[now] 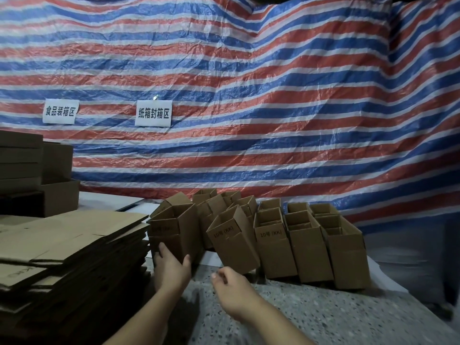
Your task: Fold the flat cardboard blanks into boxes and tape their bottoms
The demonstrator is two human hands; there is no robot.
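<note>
Box in hand: open box [174,230] at 12 o'clock of left hand [171,267], standing on speckled floor [311,314]; fingers and thumb grasp its lower walls
Right hand [231,286]: fingers loosely curled, holding nothing, just short of leaning box [232,241]
Handling: judged light, stiff, crushable; grip near folded corners
Blanks: flat stack [69,247] at 9 o'clock

Left hand [171,267] gripping — right hand [231,287] loosely curled
</note>
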